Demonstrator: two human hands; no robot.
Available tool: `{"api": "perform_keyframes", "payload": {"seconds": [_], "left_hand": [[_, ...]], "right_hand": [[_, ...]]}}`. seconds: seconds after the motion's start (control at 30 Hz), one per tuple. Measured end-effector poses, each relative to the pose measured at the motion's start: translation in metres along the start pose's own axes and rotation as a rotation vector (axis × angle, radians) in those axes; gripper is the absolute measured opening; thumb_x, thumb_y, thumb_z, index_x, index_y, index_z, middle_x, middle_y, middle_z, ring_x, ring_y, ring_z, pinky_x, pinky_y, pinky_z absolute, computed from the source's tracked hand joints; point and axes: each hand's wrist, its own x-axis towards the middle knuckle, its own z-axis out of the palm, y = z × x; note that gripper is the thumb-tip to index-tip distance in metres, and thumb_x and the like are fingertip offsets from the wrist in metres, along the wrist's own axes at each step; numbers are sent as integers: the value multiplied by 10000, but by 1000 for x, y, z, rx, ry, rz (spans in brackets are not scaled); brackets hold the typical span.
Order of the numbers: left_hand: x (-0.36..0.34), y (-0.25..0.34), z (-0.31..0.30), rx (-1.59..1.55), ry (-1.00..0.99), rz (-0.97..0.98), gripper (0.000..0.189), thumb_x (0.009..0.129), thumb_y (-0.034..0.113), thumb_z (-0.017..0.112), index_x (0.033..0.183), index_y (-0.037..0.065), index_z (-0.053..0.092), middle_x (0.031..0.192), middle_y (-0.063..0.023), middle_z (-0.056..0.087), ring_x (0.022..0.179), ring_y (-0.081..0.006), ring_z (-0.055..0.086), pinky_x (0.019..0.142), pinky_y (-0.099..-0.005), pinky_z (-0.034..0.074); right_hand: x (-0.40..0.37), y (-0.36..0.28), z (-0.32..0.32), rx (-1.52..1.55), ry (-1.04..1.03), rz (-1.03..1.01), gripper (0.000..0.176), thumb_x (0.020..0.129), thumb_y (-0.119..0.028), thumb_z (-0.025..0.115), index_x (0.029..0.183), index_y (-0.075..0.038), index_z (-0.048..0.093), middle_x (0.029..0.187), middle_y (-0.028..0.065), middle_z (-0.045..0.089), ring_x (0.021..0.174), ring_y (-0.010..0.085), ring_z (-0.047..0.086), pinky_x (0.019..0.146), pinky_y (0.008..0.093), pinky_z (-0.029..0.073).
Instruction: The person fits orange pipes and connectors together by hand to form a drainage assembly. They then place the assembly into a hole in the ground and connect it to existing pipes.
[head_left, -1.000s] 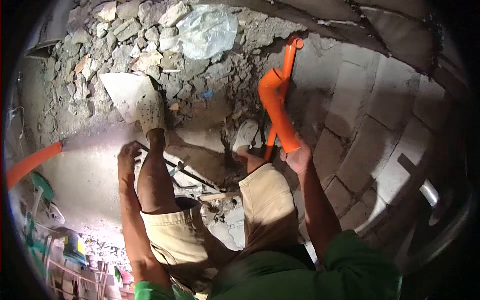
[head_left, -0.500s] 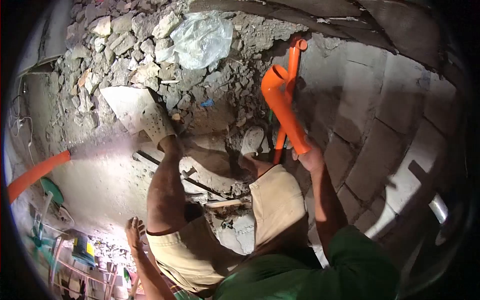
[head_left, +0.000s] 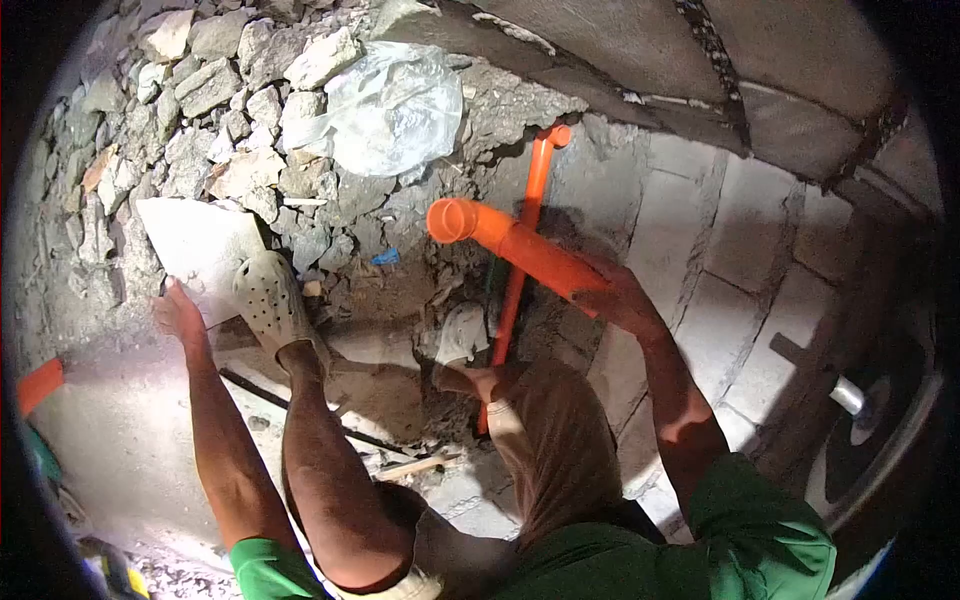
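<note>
My right hand is closed around the lower end of an orange pipe elbow, a short plastic piece whose open mouth points left. It crosses in front of a longer orange pipe that slants from the brickwork down toward my foot. My left hand is at the lower left edge of a white tile piece, fingers stretched out and apparently holding nothing. Whether the fingertips press on the tile is hard to see. My left clog stands at the tile's right edge.
Rubble covers the upper left, with a clear plastic bag on it. A brick wall runs along the right. Another orange pipe end shows at far left, and a dark bar lies between.
My left hand has moved up and forward to the tile. My right hand has tilted the elbow leftward, so it lies flatter. The camera view has shifted, and my body leans further forward.
</note>
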Motion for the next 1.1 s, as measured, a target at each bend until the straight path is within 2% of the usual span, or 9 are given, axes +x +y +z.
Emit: {"api": "perform_keyframes", "payload": {"seconds": [0.07, 0.2, 0.47, 0.53, 0.6, 0.67, 0.83, 0.97, 1.1], "left_hand": [[-6, -14, 17, 261, 387, 123, 869, 977, 639, 387, 1529, -14, 233, 1540, -310, 277, 1416, -489, 257, 1107, -618, 278], [-56, 58, 12, 177, 556, 71, 808, 997, 593, 369, 1503, -30, 279, 1489, -299, 348, 1398, -453, 310, 1094, -585, 329], [40, -69, 2, -122, 1014, 59, 682, 1020, 490, 437, 1431, -52, 389, 1505, -278, 352, 1391, -425, 354, 1121, -550, 337], [51, -69, -17, 732, 1145, 431, 647, 1024, 497, 422, 1453, 14, 400, 1501, -255, 374, 1381, -409, 384, 1098, -544, 368], [37, -41, -12, 788, 998, 200, 619, 1020, 504, 427, 1448, 57, 430, 1472, -247, 409, 1345, -406, 424, 1066, -545, 396], [26, -25, -17, 831, 819, -38, 593, 1016, 512, 433, 1442, 99, 460, 1442, -238, 443, 1310, -404, 464, 1034, -546, 424], [50, -12, -64, 659, 749, 142, 540, 994, 539, 460, 1261, 96, 611, 1281, -198, 536, 1128, -386, 564, 893, -534, 484], [75, -15, -67, 687, 837, 39, 556, 976, 563, 479, 1159, 63, 639, 1217, -189, 557, 1035, -377, 597, 821, -507, 496], [82, -22, -68, 675, 950, 227, 514, 1002, 526, 448, 1161, 71, 629, 1294, -211, 556, 1172, -405, 548, 894, -558, 486]], "right_hand": [[13, -16, 6, -51, -30, 23, 636, 813, -245, 797, 1359, -31, 550, 1209, 112, 640, 1084, 166, 597, 952, 323, 473], [33, -40, 12, -83, -12, 89, 612, 804, -218, 794, 1338, -27, 564, 1158, 108, 644, 1023, 158, 607, 899, 315, 495], [32, -64, -8, 13, 2, 328, 550, 826, -240, 680, 1326, -32, 588, 996, 79, 674, 769, 113, 613, 627, 280, 514], [35, -46, -5, 169, 29, 308, 548, 832, -239, 671, 1327, -21, 581, 969, 76, 675, 722, 118, 612, 578, 283, 503], [36, -40, 1, 302, 66, 291, 547, 837, -237, 663, 1327, -10, 573, 941, 72, 677, 675, 123, 612, 529, 287, 492], [29, -51, 10, 474, 47, 305, 523, 865, -320, 610, 1242, 42, 616, 981, 71, 661, 837, 121, 599, 669, 274, 477], [27, -79, -1, 319, 47, 201, 529, 867, -331, 604, 1249, 34, 616, 1044, 81, 670, 929, 150, 600, 817, 293, 460], [36, -130, -10, 212, 29, 129, 546, 866, -310, 618, 1287, 38, 600, 1161, 93, 661, 1072, 178, 591, 981, 316, 417], [53, -144, -10, 97, 74, 42, 548, 873, -268, 624, 1317, 50, 579, 1209, 79, 648, 1119, 175, 578, 1003, 308, 406]]}}
